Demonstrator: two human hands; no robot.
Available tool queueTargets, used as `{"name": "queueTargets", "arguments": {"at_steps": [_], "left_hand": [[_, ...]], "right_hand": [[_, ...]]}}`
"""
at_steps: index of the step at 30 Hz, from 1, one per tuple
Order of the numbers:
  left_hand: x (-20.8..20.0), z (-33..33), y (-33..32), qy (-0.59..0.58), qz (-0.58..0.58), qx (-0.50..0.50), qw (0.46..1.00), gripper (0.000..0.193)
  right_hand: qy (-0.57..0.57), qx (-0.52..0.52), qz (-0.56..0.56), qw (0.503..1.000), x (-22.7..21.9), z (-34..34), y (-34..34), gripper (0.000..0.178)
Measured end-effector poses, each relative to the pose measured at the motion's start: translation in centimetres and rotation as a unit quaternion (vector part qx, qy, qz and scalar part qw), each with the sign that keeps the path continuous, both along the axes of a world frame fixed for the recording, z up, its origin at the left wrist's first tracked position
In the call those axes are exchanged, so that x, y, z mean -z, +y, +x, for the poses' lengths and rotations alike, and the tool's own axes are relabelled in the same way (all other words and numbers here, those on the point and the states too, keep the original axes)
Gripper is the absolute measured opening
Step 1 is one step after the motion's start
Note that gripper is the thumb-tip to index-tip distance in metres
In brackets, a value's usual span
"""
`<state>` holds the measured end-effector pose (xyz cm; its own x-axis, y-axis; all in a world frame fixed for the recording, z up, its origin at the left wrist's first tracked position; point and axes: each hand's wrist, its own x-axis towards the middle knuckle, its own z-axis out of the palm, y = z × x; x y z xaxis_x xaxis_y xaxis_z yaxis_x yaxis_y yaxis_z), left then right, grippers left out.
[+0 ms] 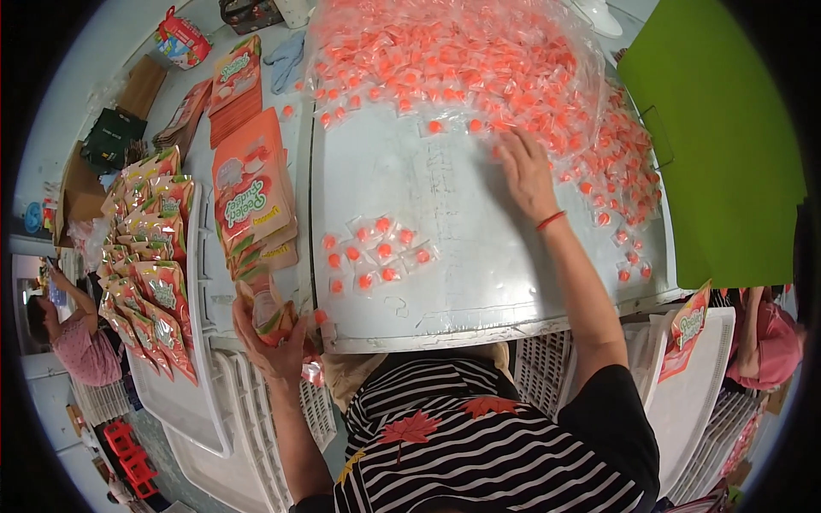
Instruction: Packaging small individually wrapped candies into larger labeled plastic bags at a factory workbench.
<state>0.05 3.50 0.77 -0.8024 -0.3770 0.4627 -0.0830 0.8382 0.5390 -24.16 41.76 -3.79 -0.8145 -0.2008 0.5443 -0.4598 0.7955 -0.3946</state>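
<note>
My left hand (278,352) grips a pouch (263,301) at the table's left front corner, its fingers and thumb around the sides. The pouch's mouth appears spread apart. Over the table (479,231), my right hand (528,178) reaches forward with fingers extended, at the near edge of a large heap of orange candies in clear wrappers (462,68). Its fingertips are beside a few loose pieces; whether they touch one is unclear. A small cluster of the same wrapped candies (383,250) lies spread out between my hands.
Flat orange pouches (248,184) are stacked left of the table. Filled pouches (158,282) stand on a white tray (205,376) farther left. A green panel (714,154) borders the right side. One pouch (684,332) rests on another white tray (697,402). People work at both sides.
</note>
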Motion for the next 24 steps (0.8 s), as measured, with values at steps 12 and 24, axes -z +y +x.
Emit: {"name": "queueTargets", "arguments": {"at_steps": [12, 24], "left_hand": [[-0.1, -1.4, 0.2, 0.001, -0.022, 0.026, 0.999, 0.1], [-0.1, -1.3, 0.3, -0.007, -0.025, 0.029, 0.999, 0.099]], "right_hand": [[-0.212, 0.0, -0.371, 0.904, 0.5, 0.9, 2.9, 0.041], [-0.132, -0.099, -0.064, 0.984, 0.5, -0.5, -0.3, 0.028]]}}
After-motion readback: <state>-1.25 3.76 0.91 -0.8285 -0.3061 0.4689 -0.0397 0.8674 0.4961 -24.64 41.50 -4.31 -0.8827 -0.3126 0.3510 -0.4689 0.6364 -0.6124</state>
